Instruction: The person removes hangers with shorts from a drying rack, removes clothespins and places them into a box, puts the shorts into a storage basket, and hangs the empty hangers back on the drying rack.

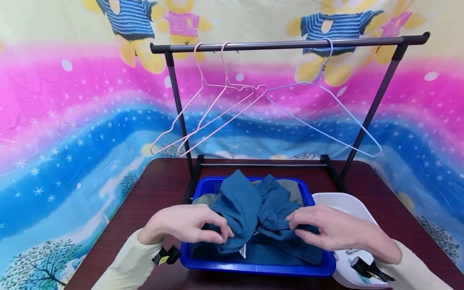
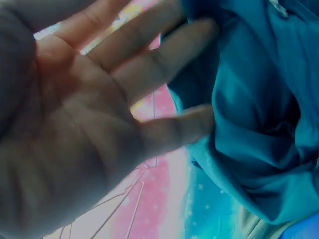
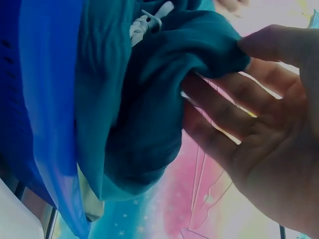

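Note:
A dark teal garment (image 1: 239, 205), its kind unclear in the folds, lies bunched in a blue plastic basket (image 1: 253, 269). My left hand (image 1: 192, 225) pinches its left edge near a small white label (image 1: 243, 251). In the left wrist view, the outer fingers (image 2: 179, 129) stretch against the cloth. On the other side, my right hand (image 1: 326, 226) grips a fold. The right wrist view shows the thumb on one face of the cloth and fingers partly hidden behind it. A pale knotted cord (image 3: 144, 29) shows beside gathered fabric.
Olive-grey cloth (image 1: 290, 188) lies under the teal garment. A white tub (image 1: 344, 198) with small items stands right of the basket. Behind, a dark metal rack (image 1: 275, 46) carries two pink hangers (image 1: 214, 117) and a pale blue hanger (image 1: 322, 121). All stand on a dark reddish table (image 1: 145, 189).

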{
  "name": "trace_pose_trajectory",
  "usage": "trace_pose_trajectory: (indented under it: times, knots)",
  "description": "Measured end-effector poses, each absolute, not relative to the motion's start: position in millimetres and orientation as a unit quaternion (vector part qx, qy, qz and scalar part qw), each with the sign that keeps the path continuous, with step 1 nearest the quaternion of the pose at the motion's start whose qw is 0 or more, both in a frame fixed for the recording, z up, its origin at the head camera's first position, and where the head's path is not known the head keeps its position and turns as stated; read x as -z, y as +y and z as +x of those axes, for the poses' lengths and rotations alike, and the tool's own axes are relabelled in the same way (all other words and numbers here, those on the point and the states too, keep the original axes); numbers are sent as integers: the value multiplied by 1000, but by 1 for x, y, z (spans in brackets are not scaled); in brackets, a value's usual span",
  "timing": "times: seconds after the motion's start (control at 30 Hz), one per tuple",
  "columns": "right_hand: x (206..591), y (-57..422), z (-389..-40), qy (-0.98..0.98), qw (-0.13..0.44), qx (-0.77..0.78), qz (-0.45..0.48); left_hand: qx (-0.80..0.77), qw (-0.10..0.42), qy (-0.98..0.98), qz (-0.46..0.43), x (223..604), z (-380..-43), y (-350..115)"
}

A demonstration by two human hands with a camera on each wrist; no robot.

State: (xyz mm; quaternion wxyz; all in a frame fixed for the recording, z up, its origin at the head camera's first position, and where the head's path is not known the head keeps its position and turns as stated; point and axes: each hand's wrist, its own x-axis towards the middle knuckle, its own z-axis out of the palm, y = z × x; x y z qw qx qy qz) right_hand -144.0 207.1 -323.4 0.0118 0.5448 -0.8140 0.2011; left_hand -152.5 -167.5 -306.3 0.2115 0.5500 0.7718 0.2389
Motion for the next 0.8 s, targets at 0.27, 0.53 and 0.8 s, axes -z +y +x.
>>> trace_pose_trajectory:
  times: [0.27,0.53,0.8]
  knots:
    - [331,199,-146,-793,-55,-182,578,-193,266,764,555,310,-157,-157]
    - [320,205,-141,-790,-62,-200,576,-213,225,763,567,292,-155,-171]
    - [306,228,-153,-849,64,-213,479,-233,151,848,451,279,-173,-201]
